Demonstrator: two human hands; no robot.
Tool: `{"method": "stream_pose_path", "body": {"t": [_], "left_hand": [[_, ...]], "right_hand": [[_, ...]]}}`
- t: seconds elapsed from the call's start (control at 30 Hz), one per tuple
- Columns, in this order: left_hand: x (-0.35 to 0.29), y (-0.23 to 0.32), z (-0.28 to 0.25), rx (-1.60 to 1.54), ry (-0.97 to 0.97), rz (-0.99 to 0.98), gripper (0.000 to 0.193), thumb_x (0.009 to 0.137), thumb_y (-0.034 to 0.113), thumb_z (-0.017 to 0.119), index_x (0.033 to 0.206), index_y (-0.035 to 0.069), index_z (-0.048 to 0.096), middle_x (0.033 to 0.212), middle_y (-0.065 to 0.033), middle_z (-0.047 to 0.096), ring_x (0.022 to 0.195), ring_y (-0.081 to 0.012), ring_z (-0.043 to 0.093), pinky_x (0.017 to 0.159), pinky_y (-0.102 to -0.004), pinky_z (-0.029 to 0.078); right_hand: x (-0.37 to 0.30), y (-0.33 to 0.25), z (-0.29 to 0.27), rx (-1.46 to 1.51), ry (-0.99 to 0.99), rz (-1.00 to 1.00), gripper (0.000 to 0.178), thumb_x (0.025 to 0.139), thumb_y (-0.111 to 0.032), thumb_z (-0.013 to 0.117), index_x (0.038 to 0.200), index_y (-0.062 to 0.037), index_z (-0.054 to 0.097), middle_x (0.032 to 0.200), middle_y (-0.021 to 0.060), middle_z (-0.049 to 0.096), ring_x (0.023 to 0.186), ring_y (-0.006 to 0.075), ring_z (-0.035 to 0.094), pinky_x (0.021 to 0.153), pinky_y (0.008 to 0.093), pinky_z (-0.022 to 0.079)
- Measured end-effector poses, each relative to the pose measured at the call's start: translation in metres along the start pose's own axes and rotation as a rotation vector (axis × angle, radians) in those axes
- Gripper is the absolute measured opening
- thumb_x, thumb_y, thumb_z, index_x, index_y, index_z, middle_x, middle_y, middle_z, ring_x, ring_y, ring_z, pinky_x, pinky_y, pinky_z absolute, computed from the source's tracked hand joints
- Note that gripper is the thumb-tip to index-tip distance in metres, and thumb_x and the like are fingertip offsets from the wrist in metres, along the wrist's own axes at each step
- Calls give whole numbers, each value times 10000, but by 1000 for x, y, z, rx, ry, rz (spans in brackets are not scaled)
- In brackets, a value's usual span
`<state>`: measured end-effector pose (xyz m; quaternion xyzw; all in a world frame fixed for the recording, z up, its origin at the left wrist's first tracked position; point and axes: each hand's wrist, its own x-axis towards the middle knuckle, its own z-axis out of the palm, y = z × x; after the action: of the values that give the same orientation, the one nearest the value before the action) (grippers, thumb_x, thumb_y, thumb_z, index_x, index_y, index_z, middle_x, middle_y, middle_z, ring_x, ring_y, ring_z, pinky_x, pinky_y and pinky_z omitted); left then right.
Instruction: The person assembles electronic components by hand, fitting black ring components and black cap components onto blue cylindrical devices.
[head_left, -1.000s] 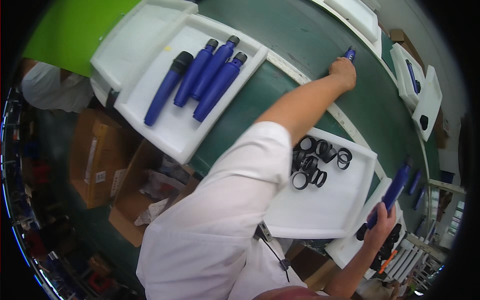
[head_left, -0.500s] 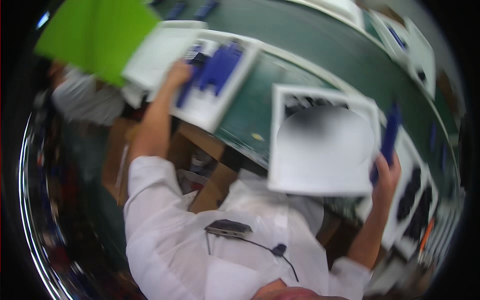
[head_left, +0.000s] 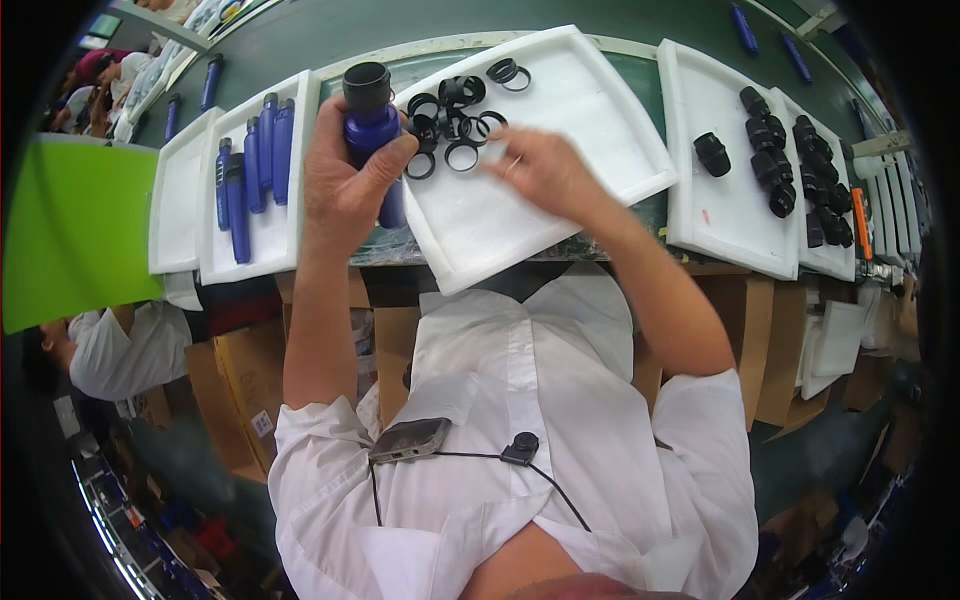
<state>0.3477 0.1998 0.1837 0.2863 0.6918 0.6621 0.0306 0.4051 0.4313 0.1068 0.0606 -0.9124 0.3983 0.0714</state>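
Note:
My left hand [head_left: 345,190] is wrapped round a thick blue tube [head_left: 372,135] with a wide black end piece, held upright with that end toward me. Just to its right, several black rings [head_left: 462,155] lie loosely in the upper left part of a tilted white foam tray [head_left: 560,235]. Over this tray is my right hand [head_left: 540,170], its fingers pointing left beside the rings. Motion smears those fingertips, so whether they pinch anything is unclear.
On the left, another white tray [head_left: 285,255] holds several blue tubes [head_left: 240,210], near a green panel [head_left: 80,230]. Black threaded-looking collars [head_left: 770,160] lie in a tray [head_left: 730,235] on the right. Cardboard boxes [head_left: 235,395] stand under the table edge; a person [head_left: 130,345] is at the left.
The view has turned. My left hand has left the tray of blue tubes and now holds one near the rings. My right hand, which held a blue tube, is now over the tray without it.

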Motion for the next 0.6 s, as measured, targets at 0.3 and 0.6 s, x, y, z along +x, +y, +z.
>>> {"method": "stream_pose_path", "body": {"t": [0.3, 0.6], "left_hand": [[-21, -23, 31, 525, -83, 15, 567, 835, 204, 852, 1304, 77, 559, 1083, -89, 661, 938, -189, 631, 854, -328, 519], [-19, -37, 80, 715, -241, 208, 606, 826, 158, 818, 1346, 84, 517, 1156, -174, 652, 999, -385, 662, 828, -443, 537]], "right_hand": [[37, 38, -16, 16, -11, 225, 451, 862, -291, 757, 1154, 43, 675, 982, 192, 695, 869, 270, 684, 763, 369, 567], [-24, -14, -63, 539, -199, 126, 424, 847, -121, 787, 1214, 37, 643, 1009, 69, 706, 880, 114, 655, 805, 259, 541]]}}
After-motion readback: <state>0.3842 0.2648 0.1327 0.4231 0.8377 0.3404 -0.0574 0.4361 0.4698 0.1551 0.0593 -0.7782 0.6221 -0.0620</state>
